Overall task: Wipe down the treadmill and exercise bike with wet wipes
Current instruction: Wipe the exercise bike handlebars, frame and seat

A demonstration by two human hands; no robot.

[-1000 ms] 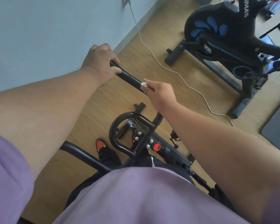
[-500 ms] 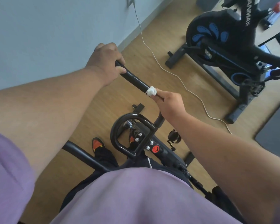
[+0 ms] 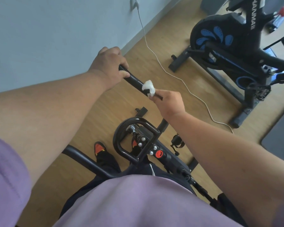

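Note:
A black handlebar (image 3: 134, 80) of the exercise bike runs diagonally below me. My left hand (image 3: 110, 66) grips its upper left end, fingers curled over the bar. My right hand (image 3: 169, 100) holds a bunched white wet wipe (image 3: 148, 86) wrapped round the bar, pinched between thumb and fingers. Beneath the bar lies the bike's inner black loop handle (image 3: 121, 141) and its frame with silver bolts and a red knob (image 3: 158, 154).
A second black and blue exercise bike (image 3: 228, 43) stands at the upper right on the wooden floor. A white cable (image 3: 156, 58) runs from a wall socket across the floor. A dark mat (image 3: 279, 136) lies at the right edge. The pale wall is on the left.
The wipe shows more and sits slightly further up the bar toward my left hand. My left hand keeps its grip on the bar.

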